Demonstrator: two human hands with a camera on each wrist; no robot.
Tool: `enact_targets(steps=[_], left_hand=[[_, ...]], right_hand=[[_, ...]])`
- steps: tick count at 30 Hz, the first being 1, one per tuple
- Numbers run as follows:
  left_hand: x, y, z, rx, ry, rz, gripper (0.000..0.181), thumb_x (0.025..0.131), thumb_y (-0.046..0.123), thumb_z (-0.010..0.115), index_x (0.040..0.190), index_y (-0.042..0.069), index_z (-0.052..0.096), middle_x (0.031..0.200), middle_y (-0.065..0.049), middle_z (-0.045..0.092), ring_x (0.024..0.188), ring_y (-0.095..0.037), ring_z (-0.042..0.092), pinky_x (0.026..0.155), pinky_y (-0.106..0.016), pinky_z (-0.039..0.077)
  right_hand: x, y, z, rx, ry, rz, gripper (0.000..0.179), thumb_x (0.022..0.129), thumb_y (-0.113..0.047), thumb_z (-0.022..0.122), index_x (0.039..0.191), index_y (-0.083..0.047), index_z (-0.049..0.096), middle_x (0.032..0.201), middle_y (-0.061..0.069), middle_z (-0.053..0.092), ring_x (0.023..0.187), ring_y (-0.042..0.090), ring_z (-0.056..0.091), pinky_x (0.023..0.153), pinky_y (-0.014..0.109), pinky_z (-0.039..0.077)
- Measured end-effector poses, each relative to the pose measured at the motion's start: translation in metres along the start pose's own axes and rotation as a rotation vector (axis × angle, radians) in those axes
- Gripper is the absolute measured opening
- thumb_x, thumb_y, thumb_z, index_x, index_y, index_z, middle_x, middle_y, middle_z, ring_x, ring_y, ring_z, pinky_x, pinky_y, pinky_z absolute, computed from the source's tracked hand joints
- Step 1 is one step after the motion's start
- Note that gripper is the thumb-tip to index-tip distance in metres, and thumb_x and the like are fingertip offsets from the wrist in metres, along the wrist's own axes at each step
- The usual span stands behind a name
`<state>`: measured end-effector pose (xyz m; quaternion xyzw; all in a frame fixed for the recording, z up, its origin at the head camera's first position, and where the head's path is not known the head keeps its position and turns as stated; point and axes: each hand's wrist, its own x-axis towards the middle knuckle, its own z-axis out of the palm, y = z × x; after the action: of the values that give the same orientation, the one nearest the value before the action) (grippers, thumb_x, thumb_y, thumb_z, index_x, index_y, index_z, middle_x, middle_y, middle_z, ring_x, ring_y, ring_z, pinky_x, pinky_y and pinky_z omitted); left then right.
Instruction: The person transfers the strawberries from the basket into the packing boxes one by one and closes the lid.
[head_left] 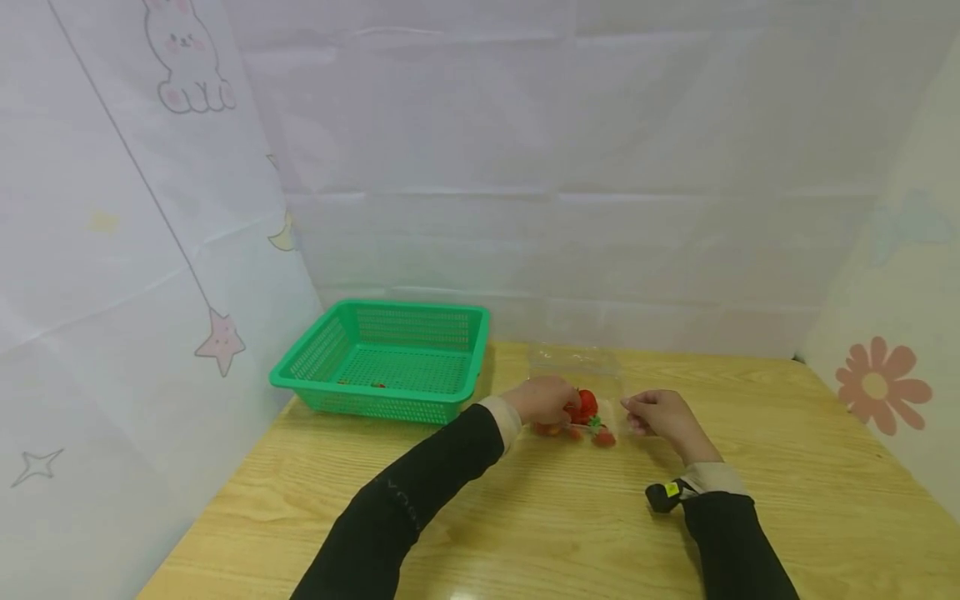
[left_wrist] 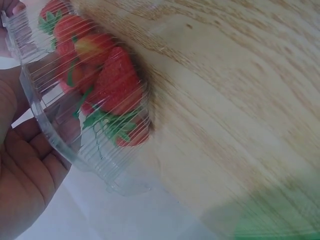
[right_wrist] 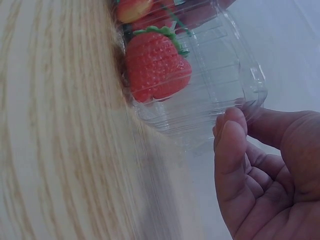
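A clear ribbed plastic box (left_wrist: 47, 132) sits on the table with several red strawberries (head_left: 587, 405) in it, some with green leaves. One strawberry (right_wrist: 155, 67) lies near the box's right end, and a yellowish-red fruit (left_wrist: 94, 49) lies among the others. My left hand (head_left: 543, 400) reaches over the near-left side of the box, its fingers down among the strawberries. Fruit and plastic partly hide those fingertips, and I cannot tell whether they grip a berry. At the right end, my right hand (head_left: 663, 421) pinches the box's rim between thumb and finger.
A green slotted basket (head_left: 480, 354) stands at the back left of the wooden table (head_left: 540, 525), with a few small red bits (head_left: 378, 385) on its floor. The box's clear lid (head_left: 573, 360) lies back toward the white wall sheet (head_left: 637, 267).
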<state>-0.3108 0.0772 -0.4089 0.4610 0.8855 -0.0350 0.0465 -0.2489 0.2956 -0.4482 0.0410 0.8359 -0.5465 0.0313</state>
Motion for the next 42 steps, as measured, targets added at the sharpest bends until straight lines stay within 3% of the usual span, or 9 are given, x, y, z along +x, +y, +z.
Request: enact_targets(steps=[7,10,14,21,24,29,36,42], left_hand=[[0.002,-0.005,-0.001,-0.019,0.024,-0.029,0.029,0.092,0.024,0.07,0.121,0.02,0.07,0.115,0.009,0.067,0.103,-0.009,0.062,0.086,-0.02,0.048],[-0.003,-0.006,-0.007,-0.026,0.057,-0.015,0.024,0.094,0.018,0.067,0.117,0.018,0.072,0.11,0.007,0.068,0.098,-0.01,0.062,0.083,-0.021,0.048],[-0.015,-0.005,-0.022,-0.051,0.087,0.004,0.021,0.094,0.017,0.066,0.114,0.013,0.072,0.107,0.003,0.069,0.091,-0.012,0.062,0.077,-0.022,0.048],[-0.043,-0.013,-0.045,-0.085,0.133,-0.03,0.035,0.097,0.025,0.064,0.129,0.012,0.063,0.128,-0.001,0.062,0.115,-0.016,0.058,0.092,-0.025,0.047],[-0.059,-0.02,-0.055,-0.097,0.177,-0.054,0.037,0.098,0.025,0.062,0.131,0.012,0.061,0.131,-0.003,0.06,0.117,-0.018,0.057,0.093,-0.028,0.047],[-0.091,-0.038,-0.065,-0.061,0.29,-0.135,0.036,0.096,0.029,0.064,0.128,0.012,0.063,0.128,-0.005,0.062,0.107,-0.019,0.063,0.085,-0.031,0.052],[-0.137,-0.078,-0.069,-0.047,0.433,-0.264,0.032,0.094,0.025,0.068,0.121,0.009,0.067,0.114,-0.008,0.066,0.099,-0.022,0.064,0.081,-0.035,0.053],[-0.168,-0.114,-0.066,-0.074,0.455,-0.365,0.033,0.094,0.024,0.068,0.121,0.006,0.067,0.115,-0.012,0.066,0.102,-0.026,0.063,0.082,-0.04,0.053]], right_hand=[[-0.001,-0.002,-0.001,0.009,-0.002,-0.012,0.04,0.101,-0.023,0.056,0.117,0.014,0.057,0.086,0.016,0.065,0.07,0.018,0.062,0.065,0.034,0.056],[0.0,-0.001,-0.002,0.013,-0.003,-0.012,0.04,0.101,-0.022,0.056,0.117,0.014,0.057,0.086,0.016,0.065,0.069,0.017,0.062,0.065,0.034,0.056],[0.0,-0.001,-0.002,0.018,-0.005,-0.013,0.04,0.101,-0.023,0.056,0.116,0.014,0.057,0.086,0.016,0.065,0.069,0.016,0.062,0.065,0.034,0.056],[0.0,-0.002,-0.003,0.013,0.0,-0.008,0.04,0.101,-0.023,0.056,0.116,0.014,0.057,0.086,0.016,0.065,0.068,0.016,0.062,0.066,0.034,0.056],[0.0,-0.003,-0.003,0.011,-0.002,-0.006,0.041,0.101,-0.023,0.056,0.117,0.014,0.057,0.086,0.016,0.065,0.069,0.016,0.062,0.066,0.034,0.056],[0.0,-0.003,-0.002,0.007,0.0,-0.005,0.04,0.101,-0.023,0.056,0.117,0.014,0.057,0.086,0.016,0.065,0.068,0.016,0.062,0.065,0.034,0.056],[0.0,-0.001,-0.001,-0.001,-0.003,-0.001,0.042,0.101,-0.024,0.056,0.118,0.014,0.056,0.087,0.015,0.065,0.07,0.015,0.062,0.066,0.034,0.056],[0.001,0.0,0.0,0.001,-0.001,-0.003,0.042,0.101,-0.024,0.056,0.118,0.014,0.056,0.087,0.016,0.065,0.07,0.016,0.062,0.067,0.034,0.056]])
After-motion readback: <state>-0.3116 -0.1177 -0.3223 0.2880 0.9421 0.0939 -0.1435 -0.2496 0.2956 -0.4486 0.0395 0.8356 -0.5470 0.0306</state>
